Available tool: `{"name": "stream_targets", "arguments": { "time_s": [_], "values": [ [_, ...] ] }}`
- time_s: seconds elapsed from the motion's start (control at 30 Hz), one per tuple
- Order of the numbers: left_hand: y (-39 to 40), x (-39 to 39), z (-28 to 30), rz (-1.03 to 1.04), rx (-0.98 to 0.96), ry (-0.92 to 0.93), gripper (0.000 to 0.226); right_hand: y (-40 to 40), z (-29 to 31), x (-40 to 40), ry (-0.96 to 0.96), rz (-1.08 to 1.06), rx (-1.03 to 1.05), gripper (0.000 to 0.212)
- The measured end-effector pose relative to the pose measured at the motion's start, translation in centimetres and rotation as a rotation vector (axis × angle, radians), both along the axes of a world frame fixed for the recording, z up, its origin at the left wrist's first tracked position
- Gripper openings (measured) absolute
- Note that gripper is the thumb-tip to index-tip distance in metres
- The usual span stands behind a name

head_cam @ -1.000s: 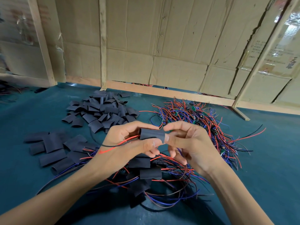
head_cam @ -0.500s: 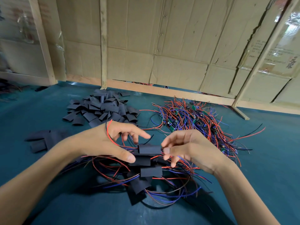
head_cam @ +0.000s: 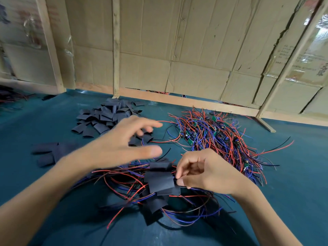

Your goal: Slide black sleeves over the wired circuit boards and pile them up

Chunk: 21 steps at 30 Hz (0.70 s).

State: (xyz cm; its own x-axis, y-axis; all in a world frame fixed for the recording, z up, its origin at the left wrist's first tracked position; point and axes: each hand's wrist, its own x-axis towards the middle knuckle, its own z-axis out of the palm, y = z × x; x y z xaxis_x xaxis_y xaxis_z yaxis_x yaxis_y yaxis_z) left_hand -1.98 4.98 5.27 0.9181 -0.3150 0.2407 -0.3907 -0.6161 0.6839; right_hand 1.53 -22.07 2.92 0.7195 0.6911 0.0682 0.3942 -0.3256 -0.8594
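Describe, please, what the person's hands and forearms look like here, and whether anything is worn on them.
Both forearms are bare right down to the frame's lower edge, so no sleeve shows. The left hand and right hand wear no gloves, and no ring, watch or bracelet is visible. The left hand is motion-blurred, so small details there cannot be ruled out.

Pretty evenly lit, soft light from above, nothing harsh. The left hand (head_cam: pixel 122 146) is smeared with motion blur, while the right hand (head_cam: pixel 204 172) looks sharper. Soft shadows sit under the near wire pile (head_cam: pixel 159 197) on the teal table (head_cam: pixel 284 192). Glare hits the plastic wrap (head_cam: pixel 317 48) far right. Wide-angle lens bends the wooden posts (head_cam: pixel 50 45) near the edges, and the far left corner is mushy.
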Motion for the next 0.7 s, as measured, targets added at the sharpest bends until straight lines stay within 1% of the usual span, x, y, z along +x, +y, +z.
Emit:
{"name": "stream_targets", "arguments": {
  "time_s": [0.03, 0.1, 0.17, 0.23, 0.3, 0.33, 0.37, 0.4, 0.47, 0.5, 0.57, 0.63, 0.7],
  "values": [
    [-1.7, -0.6, -0.3, -0.048, 0.074, -0.049, 0.08, -0.1, 0.2, 0.0, -0.044, 0.004, 0.033, 0.008],
    [-4.4, -1.8, -1.8, -0.137, 0.306, -0.087, 0.107, -0.4, 0.4, 0.2, -0.144, -0.024, 0.133, 0.008],
    [-5.9, -2.2, -3.7, -0.137, 0.51, -0.109, 0.122, -0.9, 0.2, 0.9, -0.209, -0.167, 0.262, 0.01],
    [-6.1, -2.0, -5.1, -0.107, 0.557, -0.08, 0.121, -1.4, -0.5, 1.9, -0.253, -0.405, 0.362, 0.014],
    [-5.6, -1.6, -5.6, -0.126, 0.554, -0.092, 0.112, -1.9, -1.5, 3.1, -0.347, -0.676, 0.375, 0.014],
    [-5.4, -1.5, -5.6, -0.145, 0.566, -0.096, 0.108, -2.4, -2.1, 3.6, -0.412, -0.784, 0.329, 0.012],
    [-5.3, -1.4, -5.6, -0.16, 0.582, -0.096, 0.107, -2.9, -2.6, 4.2, -0.476, -0.85, 0.255, 0.011],
    [-5.2, -1.4, -5.6, -0.168, 0.592, -0.093, 0.108, -3.4, -3.1, 4.7, -0.533, -0.871, 0.173, 0.011],
    [-5.2, -1.6, -5.2, -0.17, 0.565, -0.078, 0.107, -3.9, -3.8, 5.7, -0.622, -0.858, 0.055, 0.018],
    [-5.1, -1.6, -4.9, -0.161, 0.518, -0.083, 0.101, -3.7, -3.6, 6.3, -0.652, -0.852, 0.042, 0.02],
    [-4.6, -1.0, -3.9, -0.105, 0.361, -0.139, 0.082, -2.9, -2.7, 7.8, -0.694, -0.851, 0.05, 0.018],
    [-3.5, 0.1, -3.2, 0.028, 0.172, -0.226, 0.063, -1.9, -1.7, 9.6, -0.689, -0.808, -0.036, 0.017],
    [-1.5, 1.5, -3.1, 0.228, 0.042, -0.31, 0.052, -1.0, -1.2, 11.2, -0.605, -0.731, -0.247, 0.02]
  ]
}}
